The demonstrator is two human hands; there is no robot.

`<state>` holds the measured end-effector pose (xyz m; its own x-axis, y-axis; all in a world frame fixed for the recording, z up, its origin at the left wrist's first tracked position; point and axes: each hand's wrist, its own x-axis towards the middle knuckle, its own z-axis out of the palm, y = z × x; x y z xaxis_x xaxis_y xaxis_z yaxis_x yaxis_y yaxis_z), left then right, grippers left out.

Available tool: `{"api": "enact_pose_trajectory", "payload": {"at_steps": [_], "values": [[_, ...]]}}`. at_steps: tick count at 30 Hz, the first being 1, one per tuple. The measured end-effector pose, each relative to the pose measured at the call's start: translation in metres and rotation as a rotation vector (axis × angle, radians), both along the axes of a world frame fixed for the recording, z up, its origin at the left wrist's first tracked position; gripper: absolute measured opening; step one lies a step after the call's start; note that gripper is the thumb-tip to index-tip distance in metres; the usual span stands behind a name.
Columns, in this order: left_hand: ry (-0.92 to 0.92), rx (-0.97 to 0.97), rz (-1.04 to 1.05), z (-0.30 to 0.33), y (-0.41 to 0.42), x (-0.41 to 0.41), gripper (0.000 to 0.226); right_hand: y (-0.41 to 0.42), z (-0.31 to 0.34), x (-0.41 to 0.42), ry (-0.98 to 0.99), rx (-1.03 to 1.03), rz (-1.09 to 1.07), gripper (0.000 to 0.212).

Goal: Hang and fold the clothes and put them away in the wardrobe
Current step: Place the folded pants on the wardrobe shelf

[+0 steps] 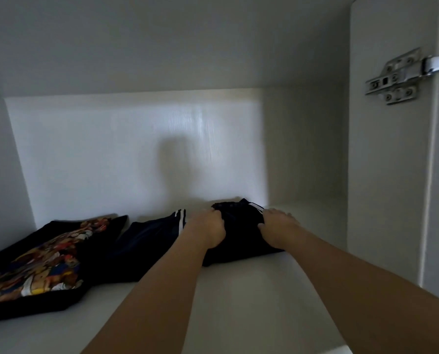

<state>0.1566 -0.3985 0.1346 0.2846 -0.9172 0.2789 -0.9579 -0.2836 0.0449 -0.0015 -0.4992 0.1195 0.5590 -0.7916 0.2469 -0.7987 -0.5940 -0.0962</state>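
Both my arms reach into a white wardrobe compartment. A folded black garment with white stripes [241, 226] lies on the shelf [239, 290] near the back right. My left hand [209, 229] grips its left edge with curled fingers. Over its right edge sits my right hand [277, 228], fingers bent down onto the cloth. Left of it lies a second folded dark garment with white stripes [147, 244]. A folded black T-shirt with a colourful print [42, 264] lies at the far left of the shelf.
The compartment's back wall [136, 154] stands close behind the clothes. A side panel with a metal door hinge [397, 77] rises at the right. Bare shelf shows in front of the garments and to the right of the one I hold.
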Motion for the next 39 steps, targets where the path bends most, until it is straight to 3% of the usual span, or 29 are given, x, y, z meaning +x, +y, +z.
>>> {"api": "enact_pose_trajectory", "payload": {"at_steps": [3,9,17,24,31,39], "values": [[-0.063,-0.120,-0.056,0.015,0.022,-0.014,0.035,0.029,0.019,-0.023,-0.074,-0.008,0.035,0.044],[-0.178,-0.327,-0.232,0.043,0.061,-0.056,0.036,0.107,0.064,-0.076,-0.138,-0.079,-0.045,0.066],[-0.232,-0.379,-0.448,0.110,0.133,-0.116,0.042,0.234,0.118,-0.171,-0.276,-0.208,-0.160,0.065],[-0.246,-0.416,-0.704,0.134,0.203,-0.227,0.036,0.348,0.133,-0.265,-0.261,-0.301,-0.319,0.064],[-0.181,-0.518,-0.876,0.145,0.299,-0.365,0.036,0.483,0.124,-0.408,-0.312,-0.318,-0.561,0.062],[-0.168,-0.421,-1.083,0.123,0.408,-0.529,0.037,0.626,0.099,-0.549,-0.303,-0.262,-0.797,0.061]]}}
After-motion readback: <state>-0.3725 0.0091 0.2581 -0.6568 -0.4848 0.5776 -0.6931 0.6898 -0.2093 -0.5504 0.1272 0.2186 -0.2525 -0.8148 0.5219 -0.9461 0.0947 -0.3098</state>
